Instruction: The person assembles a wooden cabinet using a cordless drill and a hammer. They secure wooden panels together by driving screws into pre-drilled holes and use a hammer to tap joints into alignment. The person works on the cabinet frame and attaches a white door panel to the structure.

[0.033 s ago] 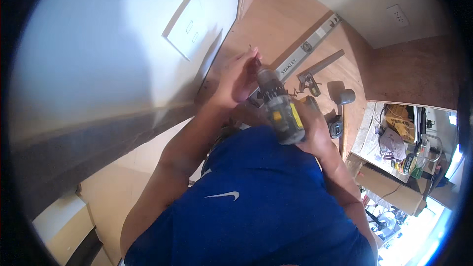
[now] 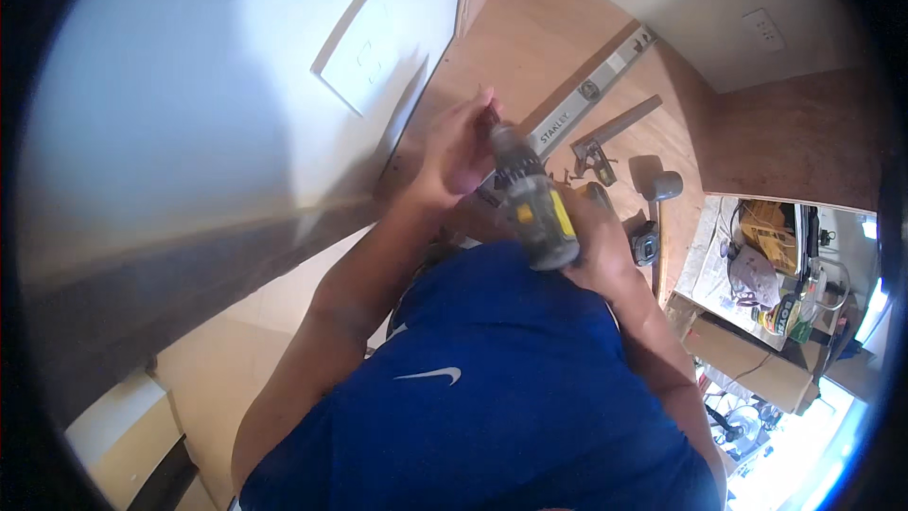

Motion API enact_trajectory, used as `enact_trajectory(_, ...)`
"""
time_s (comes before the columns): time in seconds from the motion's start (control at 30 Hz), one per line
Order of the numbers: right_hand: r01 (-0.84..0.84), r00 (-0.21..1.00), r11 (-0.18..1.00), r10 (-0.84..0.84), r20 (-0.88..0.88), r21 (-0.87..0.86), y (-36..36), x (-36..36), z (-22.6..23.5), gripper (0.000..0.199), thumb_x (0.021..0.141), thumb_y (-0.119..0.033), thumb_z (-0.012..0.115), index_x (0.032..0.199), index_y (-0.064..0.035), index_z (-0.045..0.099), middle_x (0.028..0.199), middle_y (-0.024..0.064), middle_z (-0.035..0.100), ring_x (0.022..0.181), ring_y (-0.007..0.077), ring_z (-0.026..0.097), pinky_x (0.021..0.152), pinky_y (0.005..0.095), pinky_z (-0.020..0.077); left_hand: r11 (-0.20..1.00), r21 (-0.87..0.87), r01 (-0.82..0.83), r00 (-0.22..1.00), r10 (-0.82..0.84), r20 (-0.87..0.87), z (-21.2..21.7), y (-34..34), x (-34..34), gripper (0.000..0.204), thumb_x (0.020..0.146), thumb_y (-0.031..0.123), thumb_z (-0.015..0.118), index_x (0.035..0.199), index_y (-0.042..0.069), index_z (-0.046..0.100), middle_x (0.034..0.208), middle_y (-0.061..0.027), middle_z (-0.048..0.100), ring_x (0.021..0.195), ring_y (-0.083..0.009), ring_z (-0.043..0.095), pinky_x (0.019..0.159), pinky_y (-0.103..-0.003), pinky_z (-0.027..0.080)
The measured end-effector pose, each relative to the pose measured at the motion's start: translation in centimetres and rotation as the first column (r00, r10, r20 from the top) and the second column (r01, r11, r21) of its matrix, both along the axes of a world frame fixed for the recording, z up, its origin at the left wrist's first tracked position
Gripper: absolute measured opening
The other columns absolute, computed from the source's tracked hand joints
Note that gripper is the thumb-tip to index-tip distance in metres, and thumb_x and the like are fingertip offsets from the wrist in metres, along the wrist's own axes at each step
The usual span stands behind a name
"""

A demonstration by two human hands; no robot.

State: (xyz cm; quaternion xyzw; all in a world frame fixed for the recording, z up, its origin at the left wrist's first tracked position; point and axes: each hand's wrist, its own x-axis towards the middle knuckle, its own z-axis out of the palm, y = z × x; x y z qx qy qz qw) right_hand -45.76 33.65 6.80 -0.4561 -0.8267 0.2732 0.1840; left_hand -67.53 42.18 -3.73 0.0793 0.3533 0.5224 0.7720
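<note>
While the right grip (image 2: 601, 244) is closed around the drill (image 2: 541, 218) at the centre of the frame, the left grip (image 2: 452, 147) is held at its nose, above and to the left. The right fingers are mostly hidden behind the drill body, but the tool is borne clear of the surface, and no other support is visible. The left fingers are bent and drawn close together about the dark reddish end piece (image 2: 493, 115); whether they pinch it firmly or merely shield it cannot be determined, the area being small and blurred.

In this inspector's judgement, the step in hand is fitting or steadying the end piece at the drill's nose. The next move would call for the right grip to keep the drill steady and the left fingers to be well clear before the chuck turns.

As to position, the drill lies directly against the right grip, on its left side in the frame, with its nose slanting to the upper left and reaching the left fingertips.

Beyond it, the wooden desk (image 2: 539, 28) carries a spirit level (image 2: 615, 64) running to the upper right, a square (image 2: 619, 128) just below that, and small loose hardware (image 2: 569, 176) between the square and the drill. Right of centre are a mallet (image 2: 667, 185) with a grey head and a tape measure (image 2: 645, 244), the latter just beside the mallet's handle.
</note>
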Motion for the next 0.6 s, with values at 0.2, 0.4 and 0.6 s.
enact_trajectory(0.2,0.123,0.97,0.99,-0.103,0.22,-0.076,4.6,-5.4,-1.4,0.053,0.075,-0.014,0.079,0.123,-0.0038,0.059,0.099,0.026,0.071,0.092,0.0456,0.069,0.079,0.0531,0.0561,0.998,0.029,-0.051,0.997,0.049,0.061,-1.9,3.9,-0.8,0.023,0.102,0.04,0.065,0.099,0.017,0.063,0.082,0.001,0.063,0.071,-0.0152,0.063,0.064,-0.031,0.053)
enact_trajectory(0.4,0.126,0.903,0.989,-0.082,0.423,-0.079,10.9,-9.1,-2.9,0.058,0.076,-0.012,0.078,0.127,-0.0005,0.054,0.094,0.0261,0.071,0.088,0.0458,0.071,0.078,0.0543,0.0575,0.992,0.063,-0.109,0.918,0.076,0.39,-12.9,13.2,-2.6,0.032,0.106,0.033,0.058,0.089,0.007,0.061,0.079,-0.0081,0.067,0.073,-0.0277,0.07,0.064,-0.04,0.061)
enact_trajectory(0.6,0.119,0.882,0.987,-0.054,0.469,-0.111,14.2,-9.4,-4.9,0.056,0.081,-0.012,0.072,0.132,-0.0005,0.05,0.095,0.028,0.072,0.091,0.0459,0.071,0.08,0.0544,0.0577,0.968,0.242,-0.065,0.842,-0.077,0.534,-17.4,16.9,-2.5,0.032,0.105,0.028,0.055,0.088,0.004,0.066,0.086,-0.0146,0.071,0.089,-0.0346,0.069,0.078,-0.046,0.059)
